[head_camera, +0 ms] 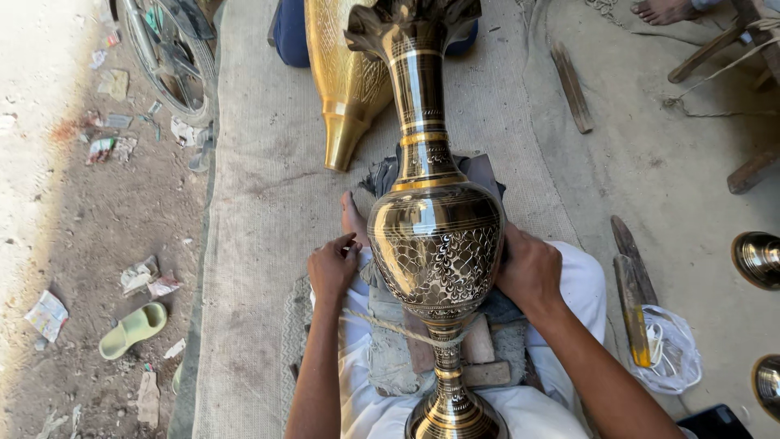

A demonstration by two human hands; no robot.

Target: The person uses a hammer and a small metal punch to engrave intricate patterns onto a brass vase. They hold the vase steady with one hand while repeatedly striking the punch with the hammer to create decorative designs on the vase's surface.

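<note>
Engraved brass vase — tall, polished, bulbous belly with fine scale and floral chasing, dark bands on a slim neck, flared scalloped mouth at top, pedestal foot at bottom — lies lengthwise over the seated person's lap, on grey cloth padding and a wooden block, with a rough twisted rope crossing under its stem.

Far left: bare dirt ground with paper scraps, a pale green rubber slipper, and part of a spoked wheel at top. Next, a coarse woven beige mat.

Left hand sits just beside the belly's left flank, fingers curled, index tip pointing toward the metal; cannot tell if it pinches anything, looks closed on nothing. Behind it a bare foot shows.

Upper middle: second brass vessel, matte gold, finely engraved, tapering to a flared end, lying on the mat.

Right hand is pressed flat against the belly's right side, fingers wrapped behind it — holding the vase steady. White trousers below.

Right: flat wooden sticks, a thin plastic bag with white cord inside, another plank, two round shiny brass pieces at the edge.
</note>
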